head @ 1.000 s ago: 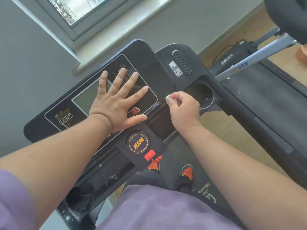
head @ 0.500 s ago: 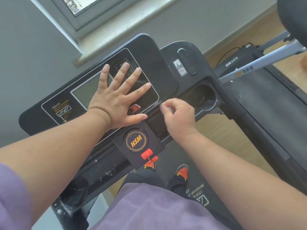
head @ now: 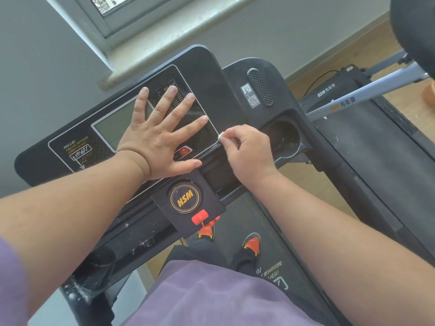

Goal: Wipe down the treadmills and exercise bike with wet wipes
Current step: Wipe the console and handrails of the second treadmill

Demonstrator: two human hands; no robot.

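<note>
I stand on a black treadmill, facing its console (head: pixel 211 74) with a grey screen and an HSM badge. My left hand (head: pixel 160 135) lies flat on the console panel, fingers spread over the screen's right edge. My right hand (head: pixel 247 151) pinches a small wad of white wet wipe (head: pixel 221 135) and holds it at the groove along the panel's lower right edge. Only a tip of the wipe shows past my fingers.
A round cup holder (head: pixel 284 140) sits right of my right hand, another (head: pixel 94 267) at lower left with white specks. A second treadmill belt (head: pixel 367 142) and a grey bar (head: pixel 367 95) lie to the right. A windowsill (head: pixel 179 31) and grey wall are behind.
My right hand slid left along the groove, then came back a little toward the panel's corner. The left hand stayed flat on the panel. The camera shifted slightly.
</note>
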